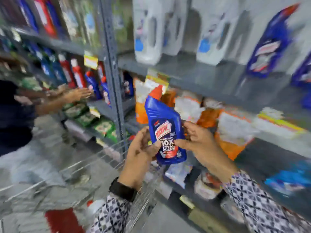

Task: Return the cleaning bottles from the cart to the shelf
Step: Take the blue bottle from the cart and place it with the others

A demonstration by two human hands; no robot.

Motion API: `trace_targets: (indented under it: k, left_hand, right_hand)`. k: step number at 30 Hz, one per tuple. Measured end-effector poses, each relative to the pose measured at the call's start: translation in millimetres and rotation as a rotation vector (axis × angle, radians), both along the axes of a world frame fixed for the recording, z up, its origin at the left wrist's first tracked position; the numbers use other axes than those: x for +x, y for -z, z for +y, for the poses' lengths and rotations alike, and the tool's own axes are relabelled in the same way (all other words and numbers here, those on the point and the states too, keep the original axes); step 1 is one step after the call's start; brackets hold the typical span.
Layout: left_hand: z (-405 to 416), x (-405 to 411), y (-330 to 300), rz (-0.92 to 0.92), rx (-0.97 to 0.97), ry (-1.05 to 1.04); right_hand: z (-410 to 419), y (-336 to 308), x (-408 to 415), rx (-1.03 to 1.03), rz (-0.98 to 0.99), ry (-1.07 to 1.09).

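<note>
A blue Harpic bottle (165,128) with a red cap is held upright, tilted slightly left, in front of the grey metal shelf (185,71). My left hand (139,153) grips its lower left side with the thumb across the label. From the right, my right hand (200,145) holds it, fingertips on the label and the bottle's edge. Below my arms sits the wire cart (104,158); a white bottle (94,207) with a red cap lies in it beside a red item (64,219). The view is blurred.
White jugs (148,31) and blue bottles (271,46) stand on the upper shelf. Orange and white pouches (232,132) fill the shelf behind the bottle. At the left, another person (15,115) reaches toward red and blue bottles (75,73). A grey upright post (111,64) divides the racks.
</note>
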State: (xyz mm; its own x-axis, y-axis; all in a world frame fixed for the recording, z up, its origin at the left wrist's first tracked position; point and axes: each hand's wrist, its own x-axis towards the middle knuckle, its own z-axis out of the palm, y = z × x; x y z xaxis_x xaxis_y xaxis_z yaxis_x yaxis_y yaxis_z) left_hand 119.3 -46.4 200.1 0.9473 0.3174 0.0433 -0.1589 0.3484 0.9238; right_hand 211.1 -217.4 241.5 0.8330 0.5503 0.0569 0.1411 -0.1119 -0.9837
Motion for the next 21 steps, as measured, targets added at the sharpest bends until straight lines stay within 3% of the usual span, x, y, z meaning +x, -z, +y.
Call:
trace_targets:
  k: [4, 8, 14, 21]
  left_hand:
    - [-61, -2, -98, -0.215, 0.177, 0.049]
    - [-105, -9, -158, -0.33, 0.323, 0.12]
    - [-122, 10, -181, -0.359, 0.367, 0.196]
    - [-124, 132, -188, -0.333, 0.456, 0.237]
  right_hand:
    - [-78, -90, -34, 0.125, -0.176, 0.132]
    - [-135, -137, -58, 0.178, -0.299, 0.253]
    - [-154, -150, -53, 0.197, -0.303, 0.361]
    - [-139, -149, 46, 0.05, -0.397, 0.589]
